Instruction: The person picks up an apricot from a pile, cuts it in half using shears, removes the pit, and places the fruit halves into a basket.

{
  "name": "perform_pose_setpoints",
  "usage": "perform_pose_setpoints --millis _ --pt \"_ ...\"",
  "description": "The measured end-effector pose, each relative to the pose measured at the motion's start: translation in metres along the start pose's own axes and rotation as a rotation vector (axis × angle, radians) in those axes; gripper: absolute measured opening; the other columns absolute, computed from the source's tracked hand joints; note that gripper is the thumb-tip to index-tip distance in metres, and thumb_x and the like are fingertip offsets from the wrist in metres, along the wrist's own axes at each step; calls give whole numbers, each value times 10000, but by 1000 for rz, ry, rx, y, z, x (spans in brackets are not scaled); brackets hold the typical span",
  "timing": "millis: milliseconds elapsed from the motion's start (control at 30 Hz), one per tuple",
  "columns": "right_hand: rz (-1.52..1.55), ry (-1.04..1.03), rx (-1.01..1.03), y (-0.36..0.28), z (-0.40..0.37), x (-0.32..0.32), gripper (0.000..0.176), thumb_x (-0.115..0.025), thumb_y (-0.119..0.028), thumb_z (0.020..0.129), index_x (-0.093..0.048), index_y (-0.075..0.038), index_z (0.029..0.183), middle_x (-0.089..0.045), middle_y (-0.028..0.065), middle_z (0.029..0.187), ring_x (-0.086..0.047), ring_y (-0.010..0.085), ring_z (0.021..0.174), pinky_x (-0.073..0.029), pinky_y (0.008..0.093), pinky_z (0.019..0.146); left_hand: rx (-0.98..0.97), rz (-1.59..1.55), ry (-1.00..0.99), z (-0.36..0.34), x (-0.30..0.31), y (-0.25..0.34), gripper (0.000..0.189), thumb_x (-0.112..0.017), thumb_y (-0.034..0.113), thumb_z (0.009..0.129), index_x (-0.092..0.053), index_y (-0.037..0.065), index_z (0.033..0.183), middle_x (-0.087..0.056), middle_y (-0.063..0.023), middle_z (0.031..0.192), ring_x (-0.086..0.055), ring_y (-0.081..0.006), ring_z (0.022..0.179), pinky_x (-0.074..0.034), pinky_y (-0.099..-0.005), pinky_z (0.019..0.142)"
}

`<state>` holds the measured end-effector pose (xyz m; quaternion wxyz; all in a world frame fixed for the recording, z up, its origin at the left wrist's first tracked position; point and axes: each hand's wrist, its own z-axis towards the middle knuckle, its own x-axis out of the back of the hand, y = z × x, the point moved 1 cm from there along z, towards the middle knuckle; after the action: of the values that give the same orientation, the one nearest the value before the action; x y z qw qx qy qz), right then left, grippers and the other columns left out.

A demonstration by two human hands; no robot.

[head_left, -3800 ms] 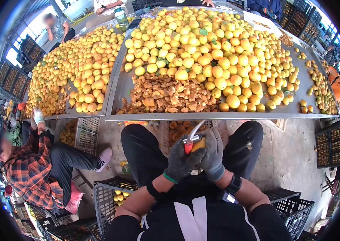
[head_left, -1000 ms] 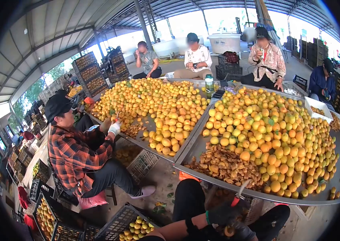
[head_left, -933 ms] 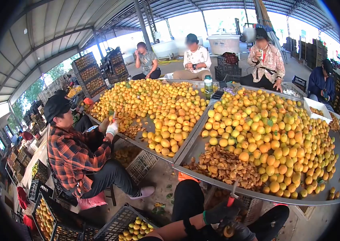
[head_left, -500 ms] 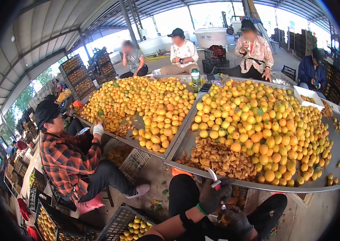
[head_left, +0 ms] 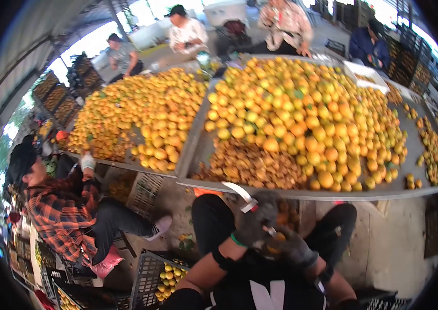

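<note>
My left hand (head_left: 254, 223), in a dark glove with a green band at the wrist, is closed on a knife (head_left: 240, 195) with a pale curved blade and a red part; the blade points up and left. Close beside it on the right, my right hand (head_left: 295, 249), also in a dark glove, is closed around an orange fruit (head_left: 279, 236), mostly covered by the fingers. Both hands are above my lap, just below the metal table's edge (head_left: 301, 194). Across the table lie heaped yellow-orange fruits (head_left: 306, 119) and a pile of brownish fruit pieces (head_left: 252, 164).
A person in a plaid shirt (head_left: 64, 212) sits at the left, and several other people sit across the table. A black crate of fruit (head_left: 146, 276) stands on the floor at lower left. A white tray (head_left: 366, 72) rests at the table's far right. Stacked crates (head_left: 56, 98) stand behind.
The view has tilted down and turned slightly right, so the table appears higher and further left. My hands are still together, with the knife and fruit held.
</note>
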<state>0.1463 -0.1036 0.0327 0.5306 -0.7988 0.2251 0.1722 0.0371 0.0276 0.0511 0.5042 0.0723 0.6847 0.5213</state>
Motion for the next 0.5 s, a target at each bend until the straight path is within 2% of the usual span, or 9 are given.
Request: perform_pose_setpoints --millis 33,67,100,133,200,333,500 --pt "-133 -66 55 -7 -5 -2 463 -671 -184 865 -474 20 1231 -606 64 1015 -593 129 890 -488 256 776 -13 -212 113 -1 -6 -1 278 -630 285 878 -539 62 1016 -443 15 631 -387 -92 439 -334 -225 425" --pt "-114 -32 25 -6 -5 0 463 -671 -184 865 -474 20 1231 -606 64 1015 -593 129 890 -488 256 776 -76 -219 64 1 -9 5 296 -621 304 894 -553 55 1039 -412 20 605 -368 -82 438 -319 -228 410" --pt "-137 -12 25 -1 -3 4 488 -682 -188 858 -457 10 1243 -606 63 1009 -595 129 889 -489 253 777 -145 -258 23 3 -10 6 245 -603 261 910 -563 68 1055 -435 6 626 -374 -86 438 -333 -236 411" --pt "-175 -2 37 0 -1 6 514 -693 -193 852 -439 0 1255 -606 61 1004 -597 129 887 -489 251 777 -124 -275 25 2 -10 6 245 -603 261 910 -563 68 1055 -435 6 626 -374 -86 438 -333 -236 411" --pt "-102 6 61 1 -1 2 517 -701 -190 846 -435 -11 1251 -602 56 1001 -597 129 879 -492 245 765 -178 -261 -25 2 -10 8 192 -535 199 953 -583 27 1021 -473 -11 654 -388 -80 496 -333 -235 433" --pt "48 4 44 6 -5 1 498 -699 -200 852 -436 -42 1243 -586 51 1027 -594 127 852 -500 232 732 -156 -223 68 -3 -11 -2 233 -531 218 959 -594 8 1036 -489 -12 662 -397 -79 507 -346 -240 443" --pt "-65 -1 41 8 -11 1 484 -687 -202 864 -444 -53 1256 -561 41 1041 -571 112 833 -487 217 724 -137 -257 58 -7 -3 -12 220 -538 231 957 -591 26 1014 -492 -9 662 -404 -80 502 -357 -239 440"
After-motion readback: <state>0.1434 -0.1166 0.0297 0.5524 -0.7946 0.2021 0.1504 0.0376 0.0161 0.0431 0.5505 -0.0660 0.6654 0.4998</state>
